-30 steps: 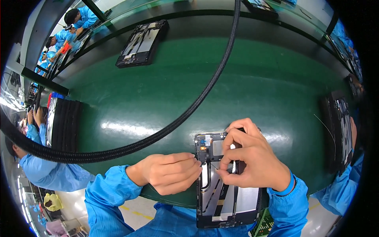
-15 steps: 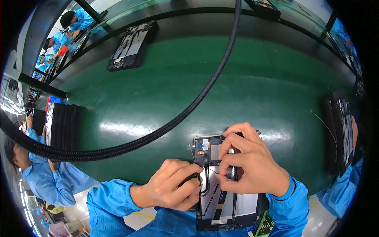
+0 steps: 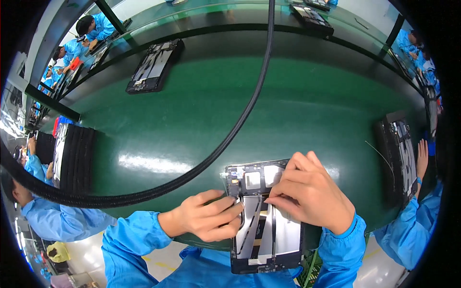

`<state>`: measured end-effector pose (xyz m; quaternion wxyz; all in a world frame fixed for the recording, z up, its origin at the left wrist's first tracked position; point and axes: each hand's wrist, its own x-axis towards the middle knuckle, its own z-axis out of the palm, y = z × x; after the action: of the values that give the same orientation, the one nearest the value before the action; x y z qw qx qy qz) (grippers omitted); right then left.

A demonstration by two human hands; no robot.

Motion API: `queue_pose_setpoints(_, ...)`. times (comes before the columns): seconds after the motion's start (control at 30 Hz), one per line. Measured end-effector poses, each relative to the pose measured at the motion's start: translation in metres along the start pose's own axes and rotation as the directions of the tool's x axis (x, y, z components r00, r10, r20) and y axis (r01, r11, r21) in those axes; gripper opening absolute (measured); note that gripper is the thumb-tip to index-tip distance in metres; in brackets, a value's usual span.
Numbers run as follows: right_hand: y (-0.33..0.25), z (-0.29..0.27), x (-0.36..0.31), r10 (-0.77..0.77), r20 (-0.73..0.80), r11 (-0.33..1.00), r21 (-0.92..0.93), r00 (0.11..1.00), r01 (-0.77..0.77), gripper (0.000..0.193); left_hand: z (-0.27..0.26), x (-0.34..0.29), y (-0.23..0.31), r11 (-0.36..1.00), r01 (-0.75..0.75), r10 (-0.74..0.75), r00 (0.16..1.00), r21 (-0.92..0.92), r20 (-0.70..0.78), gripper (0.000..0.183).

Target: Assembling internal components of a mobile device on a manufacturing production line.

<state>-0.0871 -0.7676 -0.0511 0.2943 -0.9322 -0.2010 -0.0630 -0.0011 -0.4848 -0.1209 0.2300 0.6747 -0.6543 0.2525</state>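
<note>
Device, tablet-shaped, opened — one, at five o'clock in the view, by the near edge of the green desk. Inner face up; dark frame section across its twelve o'clock end, pale panel below, crossed by dark strips. Lengthwise axis close to twelve-to-six.

Hand, left — at nine o'clock of the device. Fingers part-curled, tips at the device's edge just below the frame section; whether they grip anything there cannot be told.

Hand, right — at two o'clock of the device, over its corner. Thumb and forefinger closed in a pinch near the seam of frame section and panel; what, if anything, lies between the tips is hidden.

Surroundings: second opened device, between ten and eleven o'clock; stack of dark slabs, nine o'clock; further stack, three o'clock; black braided cable, curving from twelve o'clock round to nine.

Handling note, by judgement: such fine fingertip work seems best served by a steady left hand at the edge, a light right-hand pinch, small movements along the seam, and no pressure on the panel or strips.
</note>
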Motion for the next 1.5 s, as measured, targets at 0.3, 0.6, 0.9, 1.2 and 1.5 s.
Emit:
queue_pose_setpoints(0.3,0.026,-0.022,-0.019,0.298,0.106,0.909,0.272,0.949,-0.316,0.019,-0.004,0.043,0.005,0.808,0.170,-0.012,0.962,-0.564,0.273,0.058)
queue_pose_setpoints(0.6,0.044,-0.020,-0.022,0.348,0.232,0.814,0.407,0.908,-0.415,0.024,0.005,0.060,0.040,0.371,0.232,-0.084,0.973,-0.899,0.217,0.042)
queue_pose_setpoints(0.9,0.046,-0.021,-0.025,0.333,0.282,0.768,0.474,0.900,-0.432,0.021,0.023,0.066,0.061,0.898,0.335,-0.295,0.939,-0.286,0.175,0.027)
queue_pose_setpoints(1.2,0.045,-0.018,-0.025,0.337,0.289,0.760,0.478,0.896,-0.440,0.019,0.024,0.067,0.060,0.907,0.309,-0.271,0.948,-0.285,0.166,0.029)
queue_pose_setpoints(1.5,0.048,-0.013,-0.021,0.291,0.193,0.804,0.481,0.937,-0.349,0.020,0.022,0.082,0.054,0.930,0.230,-0.191,0.969,-0.285,0.159,0.027)
